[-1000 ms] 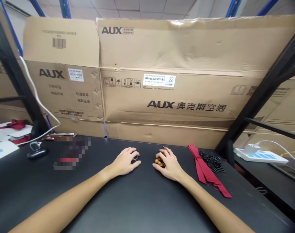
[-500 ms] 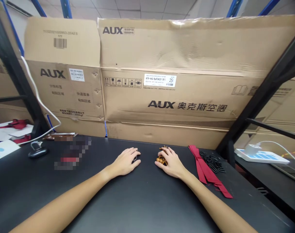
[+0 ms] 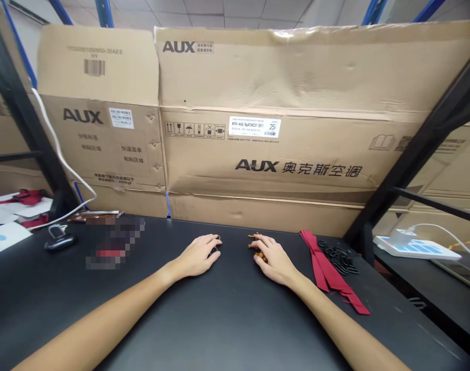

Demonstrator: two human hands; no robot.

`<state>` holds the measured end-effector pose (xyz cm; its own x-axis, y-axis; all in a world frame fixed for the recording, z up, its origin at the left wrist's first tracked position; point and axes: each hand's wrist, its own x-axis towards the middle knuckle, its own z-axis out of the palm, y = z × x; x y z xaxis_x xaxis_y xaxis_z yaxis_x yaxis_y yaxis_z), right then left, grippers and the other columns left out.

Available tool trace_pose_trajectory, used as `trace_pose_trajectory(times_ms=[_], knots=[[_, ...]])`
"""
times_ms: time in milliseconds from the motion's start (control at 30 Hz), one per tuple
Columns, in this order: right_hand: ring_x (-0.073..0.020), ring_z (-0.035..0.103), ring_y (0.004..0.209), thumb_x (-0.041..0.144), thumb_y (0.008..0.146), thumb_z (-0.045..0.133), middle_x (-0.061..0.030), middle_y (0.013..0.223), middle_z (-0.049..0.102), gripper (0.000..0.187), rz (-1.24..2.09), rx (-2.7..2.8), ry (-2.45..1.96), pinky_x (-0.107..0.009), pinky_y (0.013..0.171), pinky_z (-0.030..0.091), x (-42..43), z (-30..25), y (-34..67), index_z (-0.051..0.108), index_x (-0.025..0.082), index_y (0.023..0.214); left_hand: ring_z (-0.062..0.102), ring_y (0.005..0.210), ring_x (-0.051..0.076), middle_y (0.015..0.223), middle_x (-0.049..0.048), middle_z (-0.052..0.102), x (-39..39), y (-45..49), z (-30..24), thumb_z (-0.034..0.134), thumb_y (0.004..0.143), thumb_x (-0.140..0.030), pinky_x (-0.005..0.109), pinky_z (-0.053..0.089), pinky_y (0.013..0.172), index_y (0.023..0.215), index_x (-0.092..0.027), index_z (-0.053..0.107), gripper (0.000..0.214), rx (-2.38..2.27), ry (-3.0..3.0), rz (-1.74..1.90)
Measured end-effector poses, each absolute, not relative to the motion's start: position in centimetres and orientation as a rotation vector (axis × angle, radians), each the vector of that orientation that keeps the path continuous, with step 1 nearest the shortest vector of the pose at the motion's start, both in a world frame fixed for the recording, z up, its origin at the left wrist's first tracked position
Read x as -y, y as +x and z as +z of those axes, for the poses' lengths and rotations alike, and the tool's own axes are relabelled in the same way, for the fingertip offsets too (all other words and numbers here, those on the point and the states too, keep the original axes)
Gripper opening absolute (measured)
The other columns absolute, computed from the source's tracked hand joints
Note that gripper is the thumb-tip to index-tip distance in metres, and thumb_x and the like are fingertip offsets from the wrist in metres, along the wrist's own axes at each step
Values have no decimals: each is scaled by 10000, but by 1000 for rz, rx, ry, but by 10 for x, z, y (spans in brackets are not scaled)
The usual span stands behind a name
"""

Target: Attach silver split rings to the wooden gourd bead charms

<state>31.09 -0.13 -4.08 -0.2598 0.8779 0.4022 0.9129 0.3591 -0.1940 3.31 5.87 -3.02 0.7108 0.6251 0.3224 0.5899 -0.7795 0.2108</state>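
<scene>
My left hand (image 3: 198, 256) rests palm down on the black tabletop, fingers curled. A thin metal ring (image 3: 213, 251) shows between its thumb and fingers; most of it is hidden. Across a short gap to the right, my right hand (image 3: 274, 259) bends its fingers over a brown-and-yellow beaded cord (image 3: 261, 255). Round beads show by the thumb, and small yellowish ends (image 3: 251, 236) stick out by the fingertips. The palm covers the remainder of the cord.
Red ribbon strips (image 3: 328, 273) and a pile of black buckles (image 3: 338, 257) lie right of my right hand. A dark clip-like object (image 3: 60, 240) and a brown packet (image 3: 96, 216) are at left. Large cardboard boxes (image 3: 258, 201) stand behind; a white power strip (image 3: 416, 248) is far right.
My right thumb and fingers have drawn in over the beaded cord, so less of it shows. My left fingers have shifted slightly to the left, with the ring still among them.
</scene>
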Motion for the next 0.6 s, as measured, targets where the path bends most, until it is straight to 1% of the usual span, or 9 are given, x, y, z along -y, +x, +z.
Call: trace_pose_trajectory(times_ms=[67, 133, 233, 367, 467, 600], knots=[[-281, 373, 1321, 268, 890, 472, -68, 1444, 435, 370, -117, 2216, -1577, -489, 999, 398, 0, -44, 312, 559, 274, 1250, 359, 1369, 264, 1479, 99, 399, -59, 33, -29, 395, 977, -378, 453, 306, 1115, 1355, -238, 491, 415, -995, 2810, 536], [-296, 345, 1353, 319, 928, 435, -56, 1468, 416, 386, -122, 2249, -1587, -512, 1036, 371, -2, -48, 314, 552, 298, 1295, 280, 1408, 266, 1526, 75, 313, -59, 32, -28, 340, 994, -419, 470, 236, 1144, 1399, -274, 441, 443, -980, 2804, 433], [-289, 371, 1350, 321, 955, 386, -62, 1440, 462, 386, -119, 2274, -1571, -501, 1077, 352, -6, -51, 317, 588, 284, 1282, 197, 1436, 245, 1547, 38, 258, -62, 30, -27, 246, 1009, -464, 466, 157, 1166, 1445, -300, 363, 480, -952, 2805, 257], [-279, 408, 1333, 310, 961, 371, -76, 1427, 479, 396, -111, 2287, -1532, -487, 1092, 358, -7, -50, 323, 599, 254, 1279, 140, 1450, 227, 1563, 22, 198, -70, 24, -26, 185, 1013, -472, 452, 125, 1169, 1487, -280, 260, 517, -944, 2818, 134], [-273, 424, 1325, 294, 962, 357, -81, 1411, 497, 401, -106, 2311, -1499, -482, 1093, 366, -8, -49, 329, 615, 233, 1263, 129, 1451, 226, 1565, 23, 181, -77, 18, -26, 173, 1014, -467, 442, 117, 1168, 1487, -274, 260, 519, -981, 2810, 106], [-255, 430, 1324, 282, 969, 340, -68, 1398, 514, 400, -92, 2324, -1447, -469, 1085, 387, -10, -50, 336, 631, 225, 1238, 158, 1446, 220, 1560, 18, 200, -84, 11, -28, 190, 1012, -474, 425, 131, 1165, 1476, -287, 287, 510, -1020, 2801, 162]])
